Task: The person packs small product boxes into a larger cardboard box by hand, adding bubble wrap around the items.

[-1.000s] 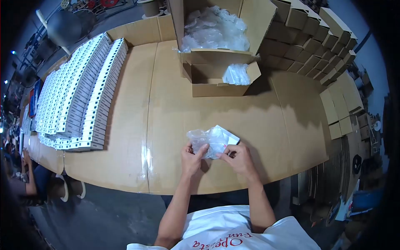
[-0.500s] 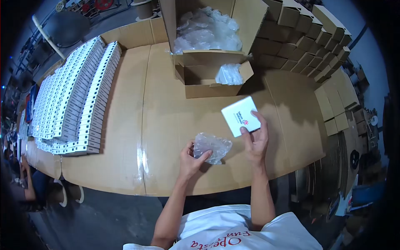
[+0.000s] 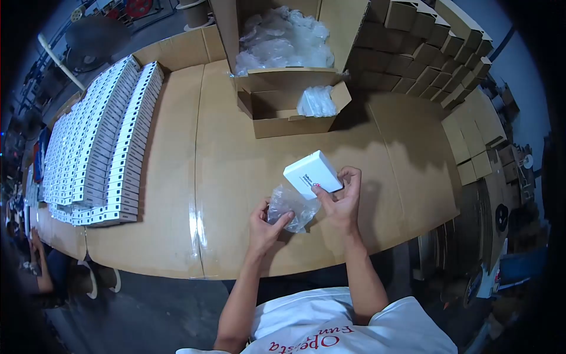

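White box (image 3: 309, 171) moved nearer plastic bag (image 3: 289, 203) over cardboard surface (image 3: 236, 159); dark floor (image 3: 165, 312) below.

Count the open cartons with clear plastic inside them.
2: the large carton at the back, heaped with crumpled plastic, and the smaller carton right in front of it, with a plastic-covered bundle inside. Others may be hidden.

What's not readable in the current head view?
All in the head view:
- Inside of the white box in the right hand: hidden by its walls.
- Some left hand fingers: behind the crumpled clear bag.
- Small carton floor: partly hidden by its front wall.
- Big carton top: cut off by the upper edge.
- Print on the box stack: too small.
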Action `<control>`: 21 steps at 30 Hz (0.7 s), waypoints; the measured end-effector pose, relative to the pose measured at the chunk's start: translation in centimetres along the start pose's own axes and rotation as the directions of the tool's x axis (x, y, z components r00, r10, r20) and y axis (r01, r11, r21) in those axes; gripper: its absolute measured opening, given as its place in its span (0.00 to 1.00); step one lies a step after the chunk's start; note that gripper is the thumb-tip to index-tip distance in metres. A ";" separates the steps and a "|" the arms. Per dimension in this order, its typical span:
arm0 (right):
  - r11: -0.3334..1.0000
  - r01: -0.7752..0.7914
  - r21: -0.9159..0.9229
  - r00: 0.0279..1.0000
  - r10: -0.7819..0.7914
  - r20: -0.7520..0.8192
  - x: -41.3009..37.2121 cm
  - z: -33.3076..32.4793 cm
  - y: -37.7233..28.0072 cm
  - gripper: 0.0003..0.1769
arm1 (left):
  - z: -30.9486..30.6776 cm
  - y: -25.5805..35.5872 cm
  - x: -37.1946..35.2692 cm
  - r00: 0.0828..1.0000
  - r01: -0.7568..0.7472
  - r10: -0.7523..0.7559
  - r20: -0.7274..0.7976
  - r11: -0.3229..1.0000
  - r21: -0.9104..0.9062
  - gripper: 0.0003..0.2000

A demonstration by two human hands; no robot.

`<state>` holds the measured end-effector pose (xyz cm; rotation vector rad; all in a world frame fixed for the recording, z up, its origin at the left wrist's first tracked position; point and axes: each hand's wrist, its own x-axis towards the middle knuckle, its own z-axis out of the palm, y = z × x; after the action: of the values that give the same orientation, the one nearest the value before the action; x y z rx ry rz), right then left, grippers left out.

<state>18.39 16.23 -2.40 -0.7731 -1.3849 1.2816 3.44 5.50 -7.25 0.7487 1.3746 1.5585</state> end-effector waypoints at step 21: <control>0.981 0.138 -0.139 0.971 -0.107 0.213 1.7 -3.4 -1.5 0.27 | -0.1 -0.2 -0.1 1.000 -0.025 0.025 0.000 0.998 0.058 0.17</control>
<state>21.47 18.41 -0.92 -0.6594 -1.6869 1.1939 3.47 5.39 -7.49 0.8035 1.4214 1.5439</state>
